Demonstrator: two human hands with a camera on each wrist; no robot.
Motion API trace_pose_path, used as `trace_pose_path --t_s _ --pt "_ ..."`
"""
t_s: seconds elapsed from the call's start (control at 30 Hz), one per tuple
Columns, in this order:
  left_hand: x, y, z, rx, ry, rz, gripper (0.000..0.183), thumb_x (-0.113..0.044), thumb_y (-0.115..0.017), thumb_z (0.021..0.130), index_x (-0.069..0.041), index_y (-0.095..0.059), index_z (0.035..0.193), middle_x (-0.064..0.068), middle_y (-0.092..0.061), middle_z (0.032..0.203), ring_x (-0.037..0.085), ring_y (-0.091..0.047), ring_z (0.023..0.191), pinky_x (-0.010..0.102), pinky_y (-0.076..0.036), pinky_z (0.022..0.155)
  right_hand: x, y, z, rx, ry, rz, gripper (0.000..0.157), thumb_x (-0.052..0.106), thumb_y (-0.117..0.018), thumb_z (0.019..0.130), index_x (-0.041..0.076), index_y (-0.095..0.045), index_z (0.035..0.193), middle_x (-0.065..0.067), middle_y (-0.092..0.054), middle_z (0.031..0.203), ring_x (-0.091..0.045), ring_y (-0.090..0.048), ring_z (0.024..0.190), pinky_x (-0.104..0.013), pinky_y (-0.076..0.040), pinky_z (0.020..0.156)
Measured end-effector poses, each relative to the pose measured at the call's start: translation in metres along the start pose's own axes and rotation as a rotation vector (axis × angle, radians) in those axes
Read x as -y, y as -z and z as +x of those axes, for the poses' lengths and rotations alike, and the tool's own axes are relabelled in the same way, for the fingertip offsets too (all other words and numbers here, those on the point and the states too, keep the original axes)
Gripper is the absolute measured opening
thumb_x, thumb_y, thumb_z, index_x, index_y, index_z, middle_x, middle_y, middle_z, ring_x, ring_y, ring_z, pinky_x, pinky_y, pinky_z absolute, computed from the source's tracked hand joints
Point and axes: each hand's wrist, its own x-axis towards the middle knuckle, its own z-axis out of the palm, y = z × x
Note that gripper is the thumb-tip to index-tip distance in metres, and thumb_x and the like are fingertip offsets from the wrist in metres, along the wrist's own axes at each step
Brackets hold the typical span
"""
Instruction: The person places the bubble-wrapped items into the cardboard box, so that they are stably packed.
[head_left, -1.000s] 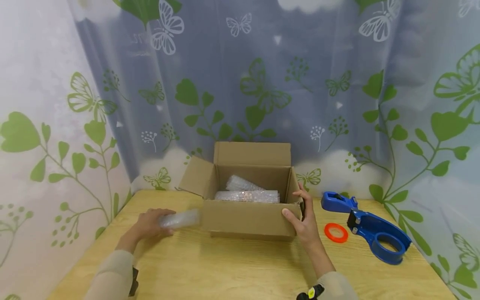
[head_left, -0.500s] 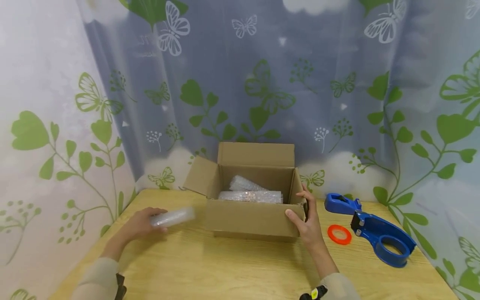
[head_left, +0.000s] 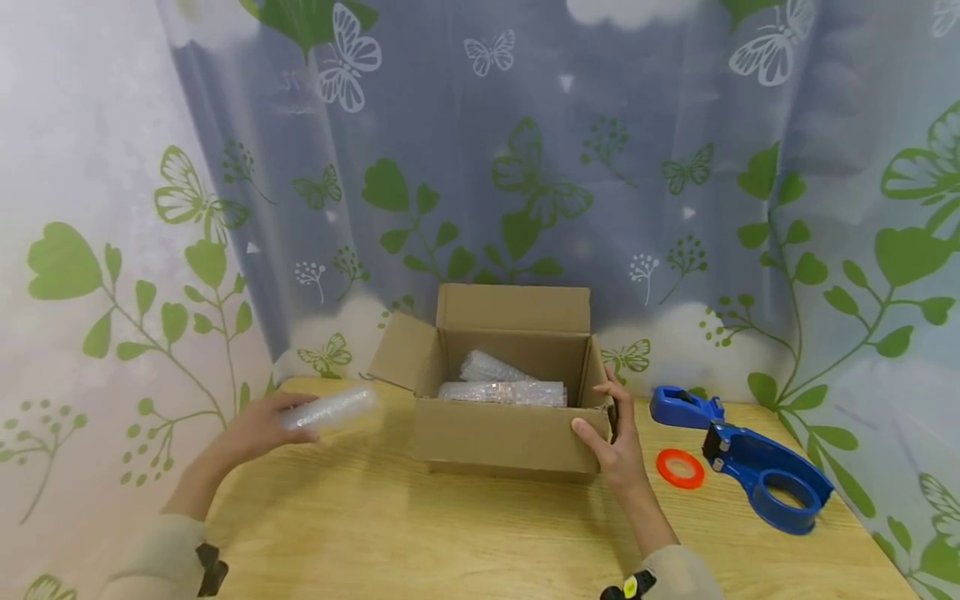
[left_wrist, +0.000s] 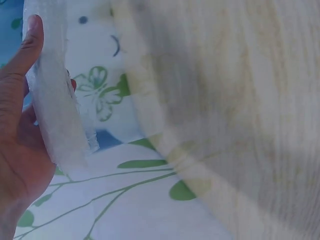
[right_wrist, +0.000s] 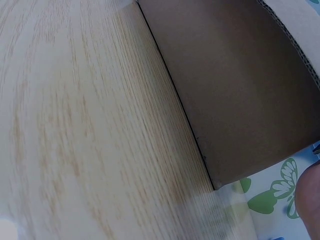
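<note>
My left hand [head_left: 258, 429] grips a roll of bubble wrap [head_left: 330, 408] above the table, left of the cardboard box. In the left wrist view the thumb lies along the near side of the bubble-wrap roll [left_wrist: 55, 100], and a fingertip shows behind it. The open cardboard box [head_left: 506, 437] stands at the middle back, its left and back flaps spread out. Inside lie two more bubble-wrapped rolls [head_left: 502, 393], one across the front and one slanting behind. My right hand [head_left: 618, 446] holds the box's right front corner, thumb on the front and fingers on the right side.
Right of the box sit a small blue tape dispenser [head_left: 684, 407], a ring of red-orange tape [head_left: 680, 468] and a larger blue tape dispenser [head_left: 772, 475]. A patterned curtain [head_left: 465, 167] hangs behind the wooden table [head_left: 450, 533].
My left hand has moved left and up, away from the box, carrying the bubble-wrap roll. My right hand keeps its hold on the box, which stands still.
</note>
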Motion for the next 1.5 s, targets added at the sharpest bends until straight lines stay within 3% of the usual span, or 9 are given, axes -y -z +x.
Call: trace_pose_path --t_s 0.23,0.47,0.77,0.93,1.17,1.5 --pt "-0.009 0.026 0.000 -0.066 -0.029 0.051 0.064 -0.042 -0.085 0.086 -0.006 -0.067 0.137 0.020 -0.071 0.122 0.036 -0.068 0.103 0.049 -0.054 0.082 0.001 -0.001 0.000 0.004 -0.004 -0.005 0.050 -0.004 -0.066 0.095 0.002 -0.042 0.138 0.001 -0.018 0.171 -0.029 -0.008 0.160 -0.071 -0.004 0.122" --pt "-0.028 0.059 -0.001 -0.113 -0.007 0.101 0.069 -0.043 -0.083 0.088 -0.003 -0.063 0.141 0.027 -0.066 0.129 0.047 -0.063 0.112 0.061 -0.052 0.088 0.001 -0.005 0.002 0.010 0.016 0.006 0.050 -0.006 -0.065 0.094 0.001 -0.042 0.138 0.000 -0.018 0.171 -0.030 -0.008 0.160 -0.070 -0.004 0.122" --pt "-0.053 0.092 0.010 -0.127 0.027 0.043 0.075 -0.046 -0.080 0.091 0.000 -0.056 0.146 0.031 -0.056 0.143 0.052 -0.056 0.124 0.067 -0.048 0.096 0.002 -0.003 0.001 0.005 -0.006 0.002 0.049 -0.004 -0.065 0.095 0.002 -0.042 0.138 0.001 -0.018 0.171 -0.031 -0.007 0.160 -0.071 -0.003 0.122" --pt "-0.067 0.100 0.019 -0.139 0.033 0.058 0.075 -0.048 -0.077 0.092 0.000 -0.057 0.145 0.031 -0.057 0.141 0.049 -0.058 0.119 0.064 -0.050 0.091 0.003 0.000 0.000 0.005 -0.017 -0.009 0.050 -0.003 -0.066 0.095 0.000 -0.041 0.138 0.000 -0.018 0.172 -0.031 -0.007 0.160 -0.073 -0.003 0.121" --pt "-0.095 0.105 0.038 -0.165 -0.012 0.082 0.069 -0.048 -0.076 0.094 -0.002 -0.060 0.142 0.026 -0.059 0.140 0.045 -0.058 0.118 0.062 -0.050 0.091 0.004 0.001 0.003 0.001 -0.015 -0.026 0.049 -0.001 -0.067 0.096 0.004 -0.043 0.139 0.002 -0.018 0.172 -0.029 -0.007 0.160 -0.071 -0.004 0.122" --pt "-0.147 0.090 0.066 -0.165 -0.083 0.005 0.058 -0.038 -0.080 0.093 -0.003 -0.065 0.137 0.022 -0.063 0.136 0.040 -0.059 0.118 0.058 -0.049 0.095 0.004 0.000 -0.001 0.004 -0.024 -0.006 0.050 -0.003 -0.067 0.096 -0.001 -0.041 0.139 0.002 -0.017 0.172 -0.030 -0.007 0.160 -0.070 -0.004 0.123"
